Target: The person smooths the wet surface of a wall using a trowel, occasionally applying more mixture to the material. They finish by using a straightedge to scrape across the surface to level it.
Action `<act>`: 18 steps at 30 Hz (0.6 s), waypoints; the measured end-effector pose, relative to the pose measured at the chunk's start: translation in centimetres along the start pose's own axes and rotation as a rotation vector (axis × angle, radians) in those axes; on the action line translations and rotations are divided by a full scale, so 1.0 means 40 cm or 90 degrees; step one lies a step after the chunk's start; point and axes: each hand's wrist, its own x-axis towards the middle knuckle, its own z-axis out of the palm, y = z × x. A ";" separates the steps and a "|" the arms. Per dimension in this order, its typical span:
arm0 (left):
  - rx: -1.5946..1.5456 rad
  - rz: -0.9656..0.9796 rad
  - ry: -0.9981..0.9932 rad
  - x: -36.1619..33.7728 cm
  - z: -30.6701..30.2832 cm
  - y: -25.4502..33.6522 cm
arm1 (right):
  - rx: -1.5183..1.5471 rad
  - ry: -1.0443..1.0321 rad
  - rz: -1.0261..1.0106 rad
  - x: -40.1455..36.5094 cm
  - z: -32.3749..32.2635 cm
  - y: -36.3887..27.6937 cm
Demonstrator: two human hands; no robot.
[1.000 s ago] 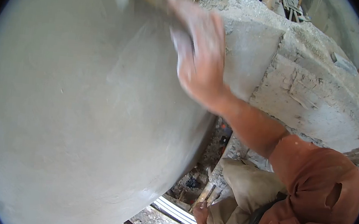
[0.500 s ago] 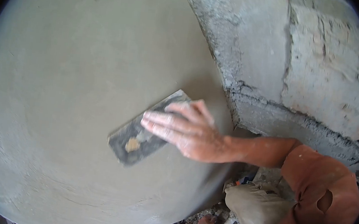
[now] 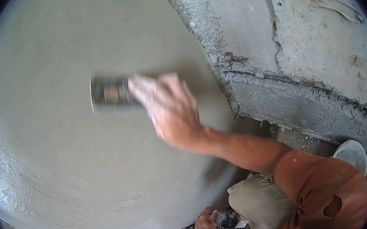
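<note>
My right hand, whitened with plaster, presses on a dark rectangular plastering trowel. Motion blurs both the fingers and the tool. A tan patch shows near the trowel's left end, and its other end is hidden under my hand. The trowel lies against a smooth, grey, wet-looking plaster surface that curves away at the lower left. Light glints on the plaster there. Thumb and handle cannot be made out beneath the palm. My left hand does not show.
Rough, broken concrete borders the plaster at the upper right. A pale round container stands behind my orange sleeve. My beige trouser knee and what looks like a bare foot are at the bottom, near rubble.
My right hand and the trowel have moved up and left across the plaster. The trowel has turned from slanted to nearly level. The view has shifted, bringing the round container into sight.
</note>
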 end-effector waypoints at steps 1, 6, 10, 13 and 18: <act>0.036 0.014 -0.005 -0.001 0.003 -0.003 | 0.038 -0.040 0.009 -0.058 -0.005 -0.029; 0.092 0.026 0.006 -0.044 -0.014 0.016 | 0.064 -0.096 -0.018 -0.061 -0.111 0.031; 0.033 -0.011 0.048 -0.091 -0.041 0.028 | -0.075 0.097 0.114 0.111 -0.067 0.239; 0.034 -0.021 0.053 -0.107 -0.047 0.015 | -0.042 0.043 0.206 0.090 -0.012 0.242; 0.056 0.002 0.031 -0.095 -0.036 0.040 | 0.003 -0.101 0.078 -0.180 -0.039 0.012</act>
